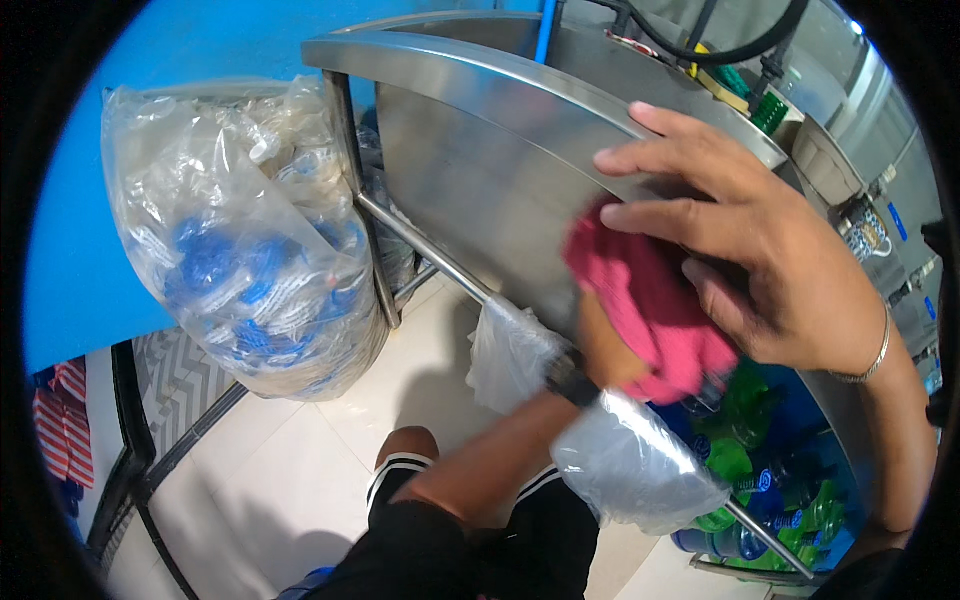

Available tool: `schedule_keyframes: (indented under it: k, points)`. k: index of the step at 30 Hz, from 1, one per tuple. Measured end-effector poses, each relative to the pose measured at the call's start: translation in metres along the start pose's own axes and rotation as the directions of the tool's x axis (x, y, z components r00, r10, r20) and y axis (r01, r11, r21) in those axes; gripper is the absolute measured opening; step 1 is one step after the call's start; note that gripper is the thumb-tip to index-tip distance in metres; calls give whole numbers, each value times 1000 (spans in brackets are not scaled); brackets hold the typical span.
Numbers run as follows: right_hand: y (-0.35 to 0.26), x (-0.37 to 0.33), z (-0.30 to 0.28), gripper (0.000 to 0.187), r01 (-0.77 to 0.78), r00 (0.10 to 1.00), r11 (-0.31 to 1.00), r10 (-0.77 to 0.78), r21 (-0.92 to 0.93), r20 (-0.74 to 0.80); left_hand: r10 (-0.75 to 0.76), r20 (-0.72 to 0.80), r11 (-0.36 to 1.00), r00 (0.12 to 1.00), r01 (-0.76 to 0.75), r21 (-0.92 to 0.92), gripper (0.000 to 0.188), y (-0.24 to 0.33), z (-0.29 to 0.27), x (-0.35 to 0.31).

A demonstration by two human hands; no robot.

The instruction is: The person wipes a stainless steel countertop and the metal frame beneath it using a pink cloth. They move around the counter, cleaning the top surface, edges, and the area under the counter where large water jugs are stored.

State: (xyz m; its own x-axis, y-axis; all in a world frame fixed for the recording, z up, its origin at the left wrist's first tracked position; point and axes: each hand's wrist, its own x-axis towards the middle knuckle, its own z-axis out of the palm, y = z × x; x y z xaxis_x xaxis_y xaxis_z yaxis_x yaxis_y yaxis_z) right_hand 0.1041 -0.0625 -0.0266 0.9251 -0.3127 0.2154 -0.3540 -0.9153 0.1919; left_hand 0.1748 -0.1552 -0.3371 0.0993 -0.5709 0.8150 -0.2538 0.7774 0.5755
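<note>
- Hands first: our right hand (760, 250) lies with fingers spread flat, pressing the pink cloth (650, 310) against the steel panel (480, 170) of the metal table (560, 80).
- Our left hand (605, 350) sits at seven o'clock of the cloth, mostly hidden beneath it; we cannot tell whether its fingers are clenched or loose.
- Cloth position: on the panel's lower right part, just above the horizontal rail (430, 250).
- A small clear bag (510, 350) hangs off that rail at eight o'clock of the cloth.
- A large clear sack of blue caps (240, 240) stands well apart, at nine o'clock.
- Green and blue bottles (770, 480) lie at five o'clock.
</note>
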Motion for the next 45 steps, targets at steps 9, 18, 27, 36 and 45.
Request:
schedule_keyframes:
  k: [9,18,27,36,45]
  points:
    - [7,-8,5,62,25,999,999,-24,25,-41,-116,-126,976,985,90,-200,42,-10,-24,78]
    - [4,-6,6,47,95,991,994,-99,-50,-86,34,-102,997,994,-26,76,74,130,65,9]
    - [12,-8,12,47,111,986,992,-117,-53,-121,-519,227,344,824,444,-827,68,113,51,46]
    - [5,-5,4,52,100,992,994,-103,-44,-68,-78,-105,983,991,59,-171,65,152,68,40]
    - [4,-7,2,68,44,999,999,-44,8,-6,130,-119,989,984,-137,-59,67,158,79,28]
